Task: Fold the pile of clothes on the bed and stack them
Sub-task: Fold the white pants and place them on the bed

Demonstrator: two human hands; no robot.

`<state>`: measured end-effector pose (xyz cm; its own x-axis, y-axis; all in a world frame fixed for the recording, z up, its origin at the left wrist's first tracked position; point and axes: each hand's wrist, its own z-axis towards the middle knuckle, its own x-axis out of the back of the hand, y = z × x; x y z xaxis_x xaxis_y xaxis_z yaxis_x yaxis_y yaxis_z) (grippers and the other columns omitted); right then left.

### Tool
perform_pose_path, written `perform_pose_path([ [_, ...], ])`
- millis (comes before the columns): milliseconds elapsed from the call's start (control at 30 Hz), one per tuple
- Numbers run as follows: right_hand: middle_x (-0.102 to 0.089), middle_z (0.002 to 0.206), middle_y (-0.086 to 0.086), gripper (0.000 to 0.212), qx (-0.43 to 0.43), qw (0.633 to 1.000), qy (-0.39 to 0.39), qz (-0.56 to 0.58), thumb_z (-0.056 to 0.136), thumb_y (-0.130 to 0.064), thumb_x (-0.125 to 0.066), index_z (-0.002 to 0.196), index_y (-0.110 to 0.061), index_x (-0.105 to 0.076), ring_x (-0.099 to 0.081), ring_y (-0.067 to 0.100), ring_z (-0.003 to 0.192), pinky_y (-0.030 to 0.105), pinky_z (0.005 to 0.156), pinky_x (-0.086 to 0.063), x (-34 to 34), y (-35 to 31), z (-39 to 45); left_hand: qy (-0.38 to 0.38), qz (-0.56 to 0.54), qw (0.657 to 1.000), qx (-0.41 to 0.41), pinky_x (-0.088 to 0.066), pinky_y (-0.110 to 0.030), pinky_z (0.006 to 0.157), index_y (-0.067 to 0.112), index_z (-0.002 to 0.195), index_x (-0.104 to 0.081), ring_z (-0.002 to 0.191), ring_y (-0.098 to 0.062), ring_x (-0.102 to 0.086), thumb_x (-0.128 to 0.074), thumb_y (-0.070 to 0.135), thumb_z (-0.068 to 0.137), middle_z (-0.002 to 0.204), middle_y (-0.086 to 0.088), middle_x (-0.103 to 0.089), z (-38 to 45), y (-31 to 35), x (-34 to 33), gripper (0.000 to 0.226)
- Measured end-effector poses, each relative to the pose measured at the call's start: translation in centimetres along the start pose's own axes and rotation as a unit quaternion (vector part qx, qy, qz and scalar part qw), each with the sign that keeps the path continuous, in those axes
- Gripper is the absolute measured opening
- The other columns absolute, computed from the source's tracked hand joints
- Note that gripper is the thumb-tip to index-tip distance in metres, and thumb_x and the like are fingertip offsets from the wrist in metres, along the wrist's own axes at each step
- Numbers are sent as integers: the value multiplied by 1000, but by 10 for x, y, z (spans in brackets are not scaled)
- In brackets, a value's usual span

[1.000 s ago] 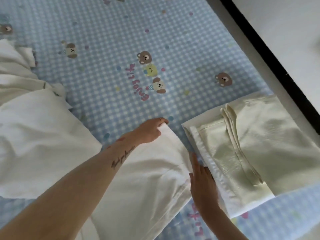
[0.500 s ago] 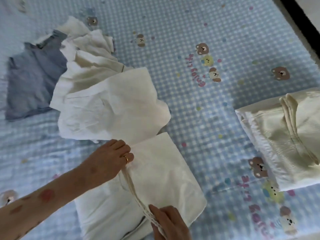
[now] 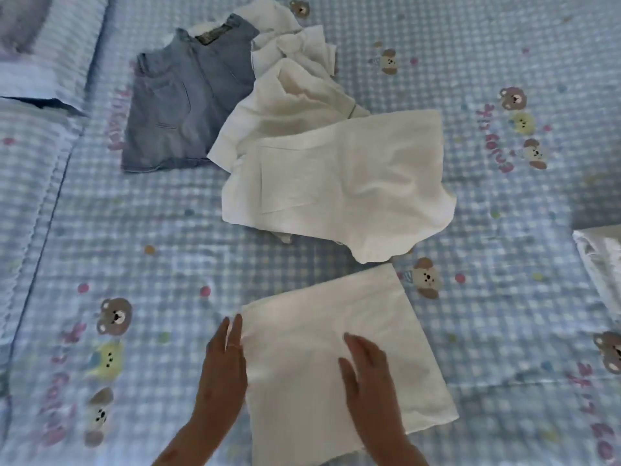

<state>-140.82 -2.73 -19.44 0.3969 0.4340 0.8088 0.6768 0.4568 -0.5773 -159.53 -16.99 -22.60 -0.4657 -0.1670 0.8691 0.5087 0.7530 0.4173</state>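
I have one folded white cloth (image 3: 339, 358) lying flat on the bed sheet (image 3: 504, 196), near the lower middle of my view. Both hands are on it, fingers straight and flat — neither one grips anything. The left hand (image 3: 223, 361) lies along the cloth's left edge, with a ring on one finger; the right hand (image 3: 368, 375) presses down on the cloth's middle.

Beyond it, just apart from its far corner, I count one loose heap of white clothes (image 3: 336, 169), unfolded and overlapping — how many pieces are in it I cannot tell. Touching that heap on its left lies one pair of denim shorts (image 3: 181, 105), spread flat. At the right edge, well apart, I see the corner of one pale folded stack (image 3: 601, 264). The sheet is blue checked, printed with little bears.
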Motion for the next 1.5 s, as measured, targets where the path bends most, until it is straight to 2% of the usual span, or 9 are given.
perform_pose_path([
  [100,-49,136,17,54,-197,971,-23,-131,94,-26,-53,142,-8,-38,-47,34,122,47,97,-41,16,59,41,-70,-169,936,301,-28,-46,111,2,147,-20,133,-41,-31,-66,24,85,146,-26,-33,-43,14,-29,80],
  [167,-47,136,17,60,-272,947,-112,-126,97,-40,-41,145,-8,-27,-46,33,123,44,100,-38,16,80,49,-108,-221,895,372,-31,-46,109,-1,144,-27,131,-40,-36,-74,41,74,142,-26,-40,-56,25,-35,93],
  [267,-56,121,18,51,-324,937,-129,-27,95,-42,-47,125,-2,-44,-53,35,111,38,89,-42,15,91,53,-105,-301,854,412,-37,-45,104,-7,134,-42,122,-40,-48,-73,69,41,133,-30,-49,-57,36,-30,124],
  [367,-62,100,12,32,-318,942,-107,11,94,-35,-53,103,-4,-52,-58,33,97,33,75,-40,22,94,55,-112,-290,839,446,-43,-40,94,-8,118,-56,109,-37,-56,-81,29,71,120,-28,-59,-54,37,-19,65],
  [667,-55,76,9,17,-277,958,45,65,93,-17,-56,80,-10,-47,-56,34,76,34,64,-32,136,138,35,-39,-308,877,367,-43,-36,87,-1,115,-59,104,-33,-58,-74,16,79,111,-22,-64,-65,150,8,43],
  [833,-62,88,24,13,-289,947,140,26,91,-12,-59,89,1,-56,-60,41,86,36,69,-36,252,226,30,-82,-326,879,338,-40,-43,100,-3,125,-53,113,-34,-55,-74,15,79,126,-26,-57,-72,284,-36,54],
  [1133,-57,75,12,17,-306,911,271,-43,93,-17,-54,83,-5,-52,-55,37,73,36,63,-36,446,410,41,-156,-365,889,228,-39,-35,101,5,136,-45,120,-28,-53,-66,31,85,131,-16,-56,-62,539,-129,61],
  [1367,-55,72,14,32,-283,908,303,-56,87,-34,-43,79,-4,-49,-46,29,66,36,62,-36,513,497,70,-164,-379,896,163,-46,-27,75,15,115,-54,92,-18,-62,-61,35,88,103,-4,-66,-45,634,-186,34],
  [1500,-60,81,20,21,-327,919,216,-30,94,-21,-54,86,-1,-52,-58,40,78,37,66,-39,511,539,96,-208,-336,904,161,-44,-29,73,11,108,-54,89,-24,-61,-59,32,90,100,-9,-66,-35,646,-219,28],
])
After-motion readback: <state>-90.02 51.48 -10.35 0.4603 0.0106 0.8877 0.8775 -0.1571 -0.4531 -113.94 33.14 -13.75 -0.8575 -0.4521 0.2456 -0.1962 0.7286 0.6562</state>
